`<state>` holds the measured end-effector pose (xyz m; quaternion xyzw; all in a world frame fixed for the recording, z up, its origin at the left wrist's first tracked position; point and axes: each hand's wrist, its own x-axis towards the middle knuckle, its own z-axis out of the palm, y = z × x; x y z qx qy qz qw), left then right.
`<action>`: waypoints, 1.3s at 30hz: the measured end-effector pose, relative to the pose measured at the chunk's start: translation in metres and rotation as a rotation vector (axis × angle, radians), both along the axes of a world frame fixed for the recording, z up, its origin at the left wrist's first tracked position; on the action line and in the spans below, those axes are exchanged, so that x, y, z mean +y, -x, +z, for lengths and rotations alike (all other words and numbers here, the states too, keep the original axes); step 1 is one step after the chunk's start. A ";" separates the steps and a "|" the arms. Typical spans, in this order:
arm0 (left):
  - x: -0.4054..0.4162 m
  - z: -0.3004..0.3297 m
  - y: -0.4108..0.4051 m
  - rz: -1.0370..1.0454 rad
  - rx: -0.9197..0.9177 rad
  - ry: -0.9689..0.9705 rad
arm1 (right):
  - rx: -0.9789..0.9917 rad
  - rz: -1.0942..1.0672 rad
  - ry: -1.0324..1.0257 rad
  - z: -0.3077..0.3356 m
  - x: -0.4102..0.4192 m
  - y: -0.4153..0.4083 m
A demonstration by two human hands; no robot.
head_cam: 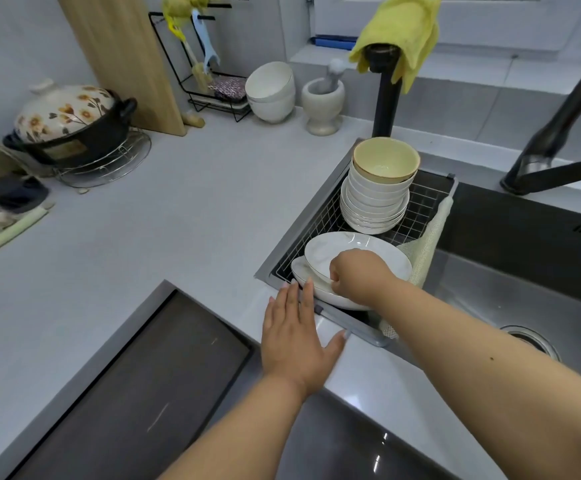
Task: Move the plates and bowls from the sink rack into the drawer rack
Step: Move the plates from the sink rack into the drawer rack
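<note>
A wire sink rack sits in the left end of the sink. At its near end lie stacked white plates; my right hand grips the near rim of the top deep plate, which is tilted up off the plate below. My left hand lies flat with straight fingers on the counter edge beside the rack, fingertips touching the lower plate's rim. Farther back in the rack stands a tall stack of white bowls and plates topped by a cream bowl. The drawer rack is not visible.
A black faucet draped with a yellow cloth stands behind the rack. The open sink basin lies to the right. On the counter are white bowls, a mortar, a floral pot and a dark cooktop near left.
</note>
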<state>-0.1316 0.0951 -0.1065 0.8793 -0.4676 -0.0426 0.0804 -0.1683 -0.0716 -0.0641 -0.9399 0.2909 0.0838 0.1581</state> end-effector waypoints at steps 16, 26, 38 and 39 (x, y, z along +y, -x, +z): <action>0.000 -0.001 0.000 0.007 0.021 0.041 | -0.273 -0.051 0.182 0.031 -0.008 0.020; 0.001 0.010 -0.005 0.013 0.198 0.008 | -0.587 -0.125 0.157 0.093 0.013 0.044; 0.081 0.140 -0.043 0.714 1.631 0.907 | -0.753 0.316 0.219 0.139 0.132 0.045; 0.096 0.146 -0.047 0.709 1.703 0.935 | -0.757 0.364 0.194 0.139 0.145 0.043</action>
